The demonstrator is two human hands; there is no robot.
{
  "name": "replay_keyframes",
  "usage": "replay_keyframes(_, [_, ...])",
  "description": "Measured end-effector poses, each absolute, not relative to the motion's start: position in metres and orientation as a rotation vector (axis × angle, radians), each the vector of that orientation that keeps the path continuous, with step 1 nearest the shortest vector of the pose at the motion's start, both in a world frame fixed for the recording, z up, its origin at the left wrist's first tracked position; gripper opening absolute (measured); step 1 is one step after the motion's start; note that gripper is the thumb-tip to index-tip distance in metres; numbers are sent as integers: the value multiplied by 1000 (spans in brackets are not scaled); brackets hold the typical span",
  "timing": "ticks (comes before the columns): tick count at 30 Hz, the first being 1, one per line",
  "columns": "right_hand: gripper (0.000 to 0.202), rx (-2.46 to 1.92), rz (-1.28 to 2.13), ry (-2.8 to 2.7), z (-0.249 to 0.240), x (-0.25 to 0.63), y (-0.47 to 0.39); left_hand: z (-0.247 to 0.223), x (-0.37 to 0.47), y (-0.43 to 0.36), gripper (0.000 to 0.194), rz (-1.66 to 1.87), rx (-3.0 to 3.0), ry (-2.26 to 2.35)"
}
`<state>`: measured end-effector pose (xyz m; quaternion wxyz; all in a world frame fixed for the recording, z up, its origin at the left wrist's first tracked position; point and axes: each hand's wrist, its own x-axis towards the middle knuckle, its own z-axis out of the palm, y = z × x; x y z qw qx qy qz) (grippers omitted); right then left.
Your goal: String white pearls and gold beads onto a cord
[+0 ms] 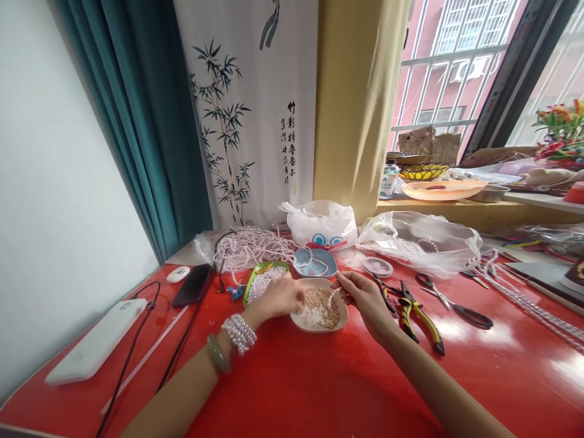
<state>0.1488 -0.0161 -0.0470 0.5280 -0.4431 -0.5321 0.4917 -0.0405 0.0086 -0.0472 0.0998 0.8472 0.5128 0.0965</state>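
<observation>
A cream bowl (314, 329) with small gold beads (331, 317) stands on the red table in front of me. Over its left rim is my left hand (283, 296), fingers bent together in a pinch; whatever they hold is hidden. At the right rim my right hand (365, 297) pinches a short string of pearl beads (334, 297), which hangs over the bowl. Left of the bowl, a green dish (247, 291) full of white pearl beads (266, 278) is partly covered by my left hand. Behind stands a blue dish (314, 267) with a pearl strand in it.
Pliers (422, 319) and scissors (456, 303) lie to the right, near long pearl strands (524, 298). Plastic bags (319, 222) and a heap of pearl strands (255, 246) line the back. Leftward are a phone (192, 286), a white power bank (98, 340) and cables.
</observation>
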Motion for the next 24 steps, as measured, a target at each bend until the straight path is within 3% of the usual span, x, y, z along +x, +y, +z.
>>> replay_keyframes(8, [27,-1047,1118,-1278,-40,153,-17,-51,-42,11,20,184,2563,1528])
replay_keyframes(24, [26,-1042,1122,-1254,-36,158,-15,-51,-45,12,16,309,2470,1454])
